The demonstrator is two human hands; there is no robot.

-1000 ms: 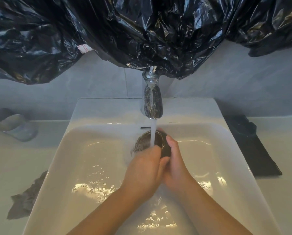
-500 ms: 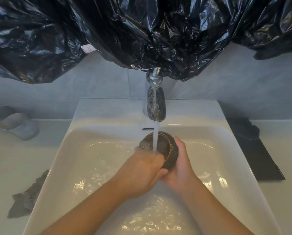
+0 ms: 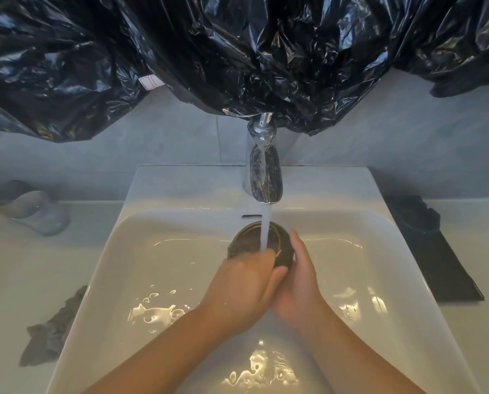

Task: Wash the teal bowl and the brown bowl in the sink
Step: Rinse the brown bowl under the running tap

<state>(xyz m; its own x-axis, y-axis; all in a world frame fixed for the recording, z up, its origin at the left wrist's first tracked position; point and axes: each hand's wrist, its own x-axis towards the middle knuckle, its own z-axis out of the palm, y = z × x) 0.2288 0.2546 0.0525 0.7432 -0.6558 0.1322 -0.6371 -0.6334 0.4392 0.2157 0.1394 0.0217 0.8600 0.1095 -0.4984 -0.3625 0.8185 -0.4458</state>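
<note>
**Brown bowl under the tap, teal bowl out of sight**

Brown glaze with a thin golden rim is what we see at the centre. The brown bowl [image 3: 281,253] is held low at the back of the sink [image 3: 180,186], tilted a little toward us, directly beneath the faucet [image 3: 263,177]. The water stream [image 3: 264,231] falls straight into its mouth.

Both hands are on it. The right hand [image 3: 297,282] cups the bowl's right outer wall, fingers laid round the curve and reaching up to the rim. The left hand [image 3: 237,288] comes over the near edge with its thumb against the outside and its fingers curled into the bowl. Their tips are lost in blur and water, so we cannot tell whether they are rubbing the inside or only gripping the rim.

We judge the task to be in its middle. The brown bowl is being rinsed or scrubbed, and we cannot tell how clean it is. We see no soap or sponge. No teal bowl shows anywhere, so we cannot say whether it is already washed or waiting.

Further out, a shallow sheet of water glints across the basin floor. On the counter [image 3: 16,280] to the left lie a crumpled grey cloth [image 3: 53,331] and, nearer the wall, a blurred pale object we cannot identify. To the right lies a dark folded cloth [image 3: 430,251]. Black plastic sheeting [image 3: 237,52] hangs above, hiding the wall over the faucet.
</note>
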